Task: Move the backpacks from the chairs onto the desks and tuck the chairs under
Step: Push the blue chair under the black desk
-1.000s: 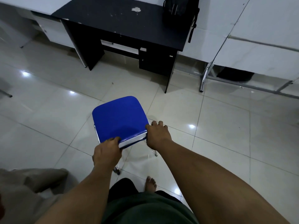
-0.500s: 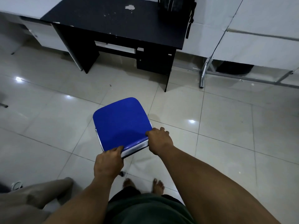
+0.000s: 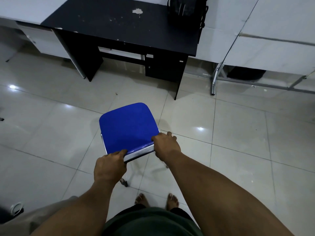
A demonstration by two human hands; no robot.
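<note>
A blue-seated chair [image 3: 127, 126] with a chrome frame stands on the tiled floor in front of a black desk [image 3: 119, 26]. My left hand [image 3: 110, 166] grips the near left part of the chair's back edge. My right hand [image 3: 166, 145] grips the near right corner. A black backpack [image 3: 186, 7] stands on the desk's far right corner, cut off by the top of the view. The desk's knee space faces the chair, some way ahead of it.
White desks [image 3: 272, 31] with chrome legs stand to the right, and a dark object sits on the floor under them. Another white desk [image 3: 18, 11] is at the left. My bare feet [image 3: 156, 200] are just behind the chair. A beige cloth lies at bottom left.
I have stepped forward with the chair held in both hands, so the black desk is nearer in view. Both grips have stayed the same.
</note>
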